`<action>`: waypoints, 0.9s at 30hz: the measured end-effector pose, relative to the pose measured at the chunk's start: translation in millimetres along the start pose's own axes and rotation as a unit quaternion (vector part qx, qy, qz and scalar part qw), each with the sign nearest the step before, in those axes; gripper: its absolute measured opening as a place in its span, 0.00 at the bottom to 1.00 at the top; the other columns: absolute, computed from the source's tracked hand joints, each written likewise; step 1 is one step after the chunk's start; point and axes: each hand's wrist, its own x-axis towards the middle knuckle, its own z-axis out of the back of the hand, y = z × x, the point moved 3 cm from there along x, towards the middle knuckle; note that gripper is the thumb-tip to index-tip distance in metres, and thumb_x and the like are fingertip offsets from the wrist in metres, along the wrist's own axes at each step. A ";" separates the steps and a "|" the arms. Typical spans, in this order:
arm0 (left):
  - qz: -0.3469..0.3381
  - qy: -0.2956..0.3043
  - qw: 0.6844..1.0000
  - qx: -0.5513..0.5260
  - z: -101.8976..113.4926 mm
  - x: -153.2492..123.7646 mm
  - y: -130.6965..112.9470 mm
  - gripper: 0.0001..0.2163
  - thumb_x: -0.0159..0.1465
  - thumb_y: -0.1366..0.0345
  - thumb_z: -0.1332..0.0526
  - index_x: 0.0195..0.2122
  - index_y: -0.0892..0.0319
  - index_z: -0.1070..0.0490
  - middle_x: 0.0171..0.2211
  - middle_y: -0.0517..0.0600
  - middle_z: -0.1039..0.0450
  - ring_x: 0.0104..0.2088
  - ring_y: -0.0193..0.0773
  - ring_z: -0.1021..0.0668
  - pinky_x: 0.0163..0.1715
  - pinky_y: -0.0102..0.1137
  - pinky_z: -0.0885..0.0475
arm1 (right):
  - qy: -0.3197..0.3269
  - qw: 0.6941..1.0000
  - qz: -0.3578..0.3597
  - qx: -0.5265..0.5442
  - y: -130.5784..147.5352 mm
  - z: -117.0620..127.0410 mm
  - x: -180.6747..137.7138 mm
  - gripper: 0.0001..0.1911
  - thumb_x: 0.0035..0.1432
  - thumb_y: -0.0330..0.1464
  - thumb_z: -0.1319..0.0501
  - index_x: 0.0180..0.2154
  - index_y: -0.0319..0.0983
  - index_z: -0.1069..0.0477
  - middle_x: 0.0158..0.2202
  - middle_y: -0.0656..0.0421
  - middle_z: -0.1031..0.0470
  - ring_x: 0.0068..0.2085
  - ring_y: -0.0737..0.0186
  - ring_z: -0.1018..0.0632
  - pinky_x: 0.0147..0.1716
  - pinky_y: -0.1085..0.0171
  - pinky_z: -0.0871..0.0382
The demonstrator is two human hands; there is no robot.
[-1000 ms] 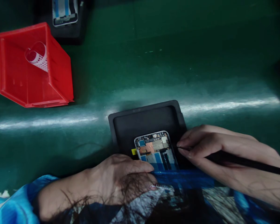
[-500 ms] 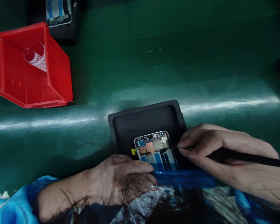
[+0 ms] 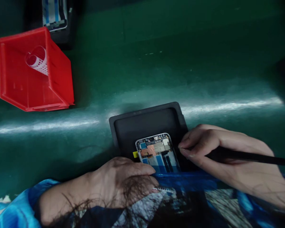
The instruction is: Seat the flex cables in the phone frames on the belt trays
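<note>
An opened phone point(image 3: 156, 152) with its circuit board showing lies in a black tray point(image 3: 144, 122) on the green bench. My left hand point(image 3: 118, 180) rests on the phone's near left end, fingers curled over its edge and holding it down. My right hand point(image 3: 223, 158) pinches a thin black tool point(image 3: 251, 156), its tip at the phone's right edge. A small yellow tab point(image 3: 135, 154) sticks out at the phone's left side. The phone's lower half is hidden behind my blue patterned clothing.
A red plastic bin point(image 3: 59, 82) with a curled strip of white dotted tape point(image 3: 39, 60) sits at the far left. Behind it, another opened phone point(image 3: 54, 14) lies in a second black tray. The green bench surface point(image 3: 180, 63) stretches away beyond.
My right hand with the tool has crept slightly left toward the phone's edge. The view has shifted a little; my left hand has stayed put.
</note>
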 end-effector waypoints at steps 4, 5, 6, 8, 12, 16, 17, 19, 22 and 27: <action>-0.013 -0.023 1.000 -0.009 -4.2 -5.2 3.3 0.08 0.74 0.64 0.46 0.42 0.58 0.28 0.33 0.48 0.13 0.26 0.31 0.14 0.28 0.23 0.20 | -0.007 0.999 -0.016 0.035 -2.0 1.7 4.5 0.12 0.56 0.28 0.31 0.24 0.46 0.28 0.26 0.63 0.20 0.31 0.64 0.17 0.27 0.69 0.22; -0.013 -0.030 0.999 -0.018 -5.0 -6.6 3.5 0.06 0.73 0.64 0.44 0.42 0.58 0.29 0.33 0.48 0.13 0.25 0.31 0.14 0.28 0.22 0.20 | -0.008 0.999 -0.013 0.034 -2.5 1.4 4.9 0.12 0.55 0.28 0.31 0.24 0.46 0.28 0.26 0.63 0.20 0.31 0.63 0.17 0.27 0.69 0.22; -0.010 -0.036 0.999 -0.029 -5.6 -7.8 3.4 0.05 0.72 0.65 0.43 0.43 0.58 0.29 0.33 0.48 0.13 0.26 0.32 0.14 0.29 0.22 0.19 | -0.011 0.999 -0.009 0.029 -2.8 0.8 5.0 0.12 0.55 0.28 0.30 0.24 0.46 0.28 0.27 0.62 0.21 0.31 0.63 0.17 0.27 0.68 0.22; 0.009 -0.044 0.997 -0.056 -6.5 -9.8 2.9 0.05 0.70 0.66 0.40 0.45 0.58 0.29 0.33 0.47 0.12 0.27 0.32 0.14 0.33 0.21 0.18 | -0.011 1.000 -0.001 0.014 -2.6 -0.9 4.2 0.12 0.56 0.28 0.30 0.24 0.46 0.28 0.27 0.62 0.21 0.31 0.63 0.18 0.27 0.67 0.23; 0.066 -0.043 0.992 -0.101 -8.9 -14.8 5.4 0.10 0.69 0.66 0.38 0.50 0.59 0.29 0.34 0.46 0.12 0.30 0.31 0.13 0.39 0.19 0.18 | -0.013 1.000 0.014 -0.007 1.3 -2.0 1.4 0.12 0.56 0.27 0.31 0.24 0.45 0.28 0.28 0.62 0.21 0.30 0.65 0.18 0.29 0.68 0.24; -0.003 -0.045 0.997 -0.060 -12.4 -21.0 8.3 0.12 0.65 0.68 0.34 0.49 0.61 0.29 0.35 0.48 0.12 0.29 0.32 0.14 0.38 0.21 0.18 | -0.017 1.000 0.017 0.003 4.3 0.3 1.3 0.13 0.56 0.26 0.32 0.23 0.45 0.29 0.27 0.62 0.21 0.30 0.67 0.19 0.28 0.69 0.24; -0.015 -0.052 0.997 -0.047 -12.9 -22.0 9.6 0.13 0.64 0.68 0.33 0.49 0.61 0.28 0.35 0.49 0.12 0.29 0.32 0.14 0.38 0.21 0.18 | -0.020 1.000 0.017 0.011 4.3 0.7 1.8 0.13 0.55 0.26 0.32 0.23 0.45 0.29 0.27 0.63 0.21 0.30 0.67 0.19 0.28 0.70 0.24; -0.029 -0.063 0.997 -0.025 -13.0 -22.6 11.9 0.12 0.63 0.67 0.32 0.47 0.60 0.27 0.36 0.49 0.12 0.30 0.32 0.14 0.38 0.20 0.18 | -0.019 0.999 0.018 0.019 3.6 0.4 2.9 0.13 0.55 0.26 0.31 0.23 0.45 0.29 0.26 0.63 0.21 0.30 0.66 0.18 0.27 0.70 0.24; -0.055 -0.048 0.997 -0.003 -13.0 -21.6 12.7 0.08 0.64 0.66 0.34 0.44 0.58 0.26 0.37 0.49 0.12 0.31 0.32 0.14 0.40 0.21 0.19 | -0.011 1.000 0.026 0.009 2.0 -2.1 3.7 0.12 0.55 0.27 0.32 0.23 0.45 0.28 0.27 0.62 0.21 0.30 0.66 0.18 0.28 0.69 0.24; -0.042 0.000 0.999 -0.011 -17.4 -25.9 15.7 0.09 0.67 0.65 0.37 0.48 0.59 0.25 0.37 0.48 0.12 0.31 0.31 0.14 0.39 0.23 0.19 | -0.011 1.000 0.014 0.005 0.5 -2.6 4.2 0.13 0.55 0.27 0.31 0.22 0.44 0.28 0.27 0.62 0.20 0.30 0.66 0.18 0.27 0.69 0.24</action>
